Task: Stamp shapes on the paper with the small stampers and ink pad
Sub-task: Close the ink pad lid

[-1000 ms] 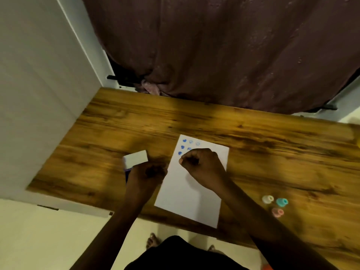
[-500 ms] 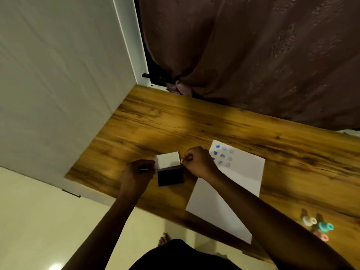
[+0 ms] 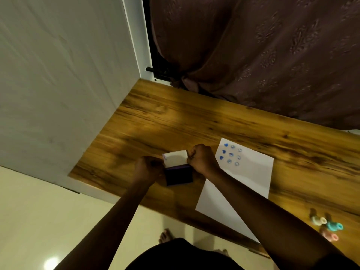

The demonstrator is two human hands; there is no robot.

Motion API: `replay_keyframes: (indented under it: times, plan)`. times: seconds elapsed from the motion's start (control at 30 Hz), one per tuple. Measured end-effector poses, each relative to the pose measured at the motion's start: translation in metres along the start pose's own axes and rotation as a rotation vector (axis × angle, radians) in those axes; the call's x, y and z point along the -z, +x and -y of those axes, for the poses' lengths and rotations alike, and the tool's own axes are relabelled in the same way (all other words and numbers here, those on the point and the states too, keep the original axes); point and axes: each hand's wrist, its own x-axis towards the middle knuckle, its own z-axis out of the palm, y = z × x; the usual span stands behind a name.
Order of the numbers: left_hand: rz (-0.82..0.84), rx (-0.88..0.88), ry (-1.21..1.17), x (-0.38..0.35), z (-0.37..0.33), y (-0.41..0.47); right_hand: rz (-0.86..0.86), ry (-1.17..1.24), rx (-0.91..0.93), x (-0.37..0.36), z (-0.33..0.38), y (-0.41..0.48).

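Note:
The ink pad, a small dark blue box, lies on the wooden table with its white lid standing up. My left hand is closed against the box's left side. My right hand pinches the right edge of the lid; whether it also hides a stamper I cannot tell. To the right lies the white paper, with several blue prints near its top left corner. Three small stampers lie at the far right: a white one, a teal one and a pink one.
A white wall borders the table on the left and a dark curtain hangs behind it. The table's near edge runs just below the ink pad and the paper, whose lower corner sits at that edge. My bare foot shows on the floor below.
My right hand has left the printed part of the paper and moved left to the ink pad lid. My left hand stays at the pad. The view has swung left.

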Motion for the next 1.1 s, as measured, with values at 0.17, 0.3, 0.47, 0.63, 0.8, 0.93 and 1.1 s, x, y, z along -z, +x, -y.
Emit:
replay_keyframes:
  times: [0.17, 0.3, 0.47, 0.63, 0.8, 0.93, 1.1]
  plan:
    - [0.000, 0.023, 0.020, -0.003, 0.000, 0.005, -0.001, 0.023, -0.015, -0.004, -0.001, 0.001]
    - [0.002, 0.024, 0.015, -0.004, 0.002, 0.009, 0.001, 0.028, -0.016, -0.005, -0.002, 0.001]
    - [0.011, 0.018, 0.000, -0.003, 0.005, 0.009, 0.002, 0.044, 0.010, -0.008, -0.006, -0.001]
    - [-0.025, -0.036, -0.027, -0.002, 0.005, 0.004, -0.031, 0.147, -0.015, -0.007, -0.008, -0.004]
    - [-0.048, -0.078, -0.033, -0.003, 0.004, -0.004, -0.042, 0.191, -0.019, -0.004, -0.012, -0.007]
    - [-0.040, -0.086, -0.041, -0.002, 0.001, -0.011, -0.037, 0.238, -0.015, 0.001, -0.015, -0.012]
    - [-0.058, -0.067, -0.068, -0.003, 0.003, -0.019, -0.046, 0.232, 0.037, 0.002, -0.022, -0.022]
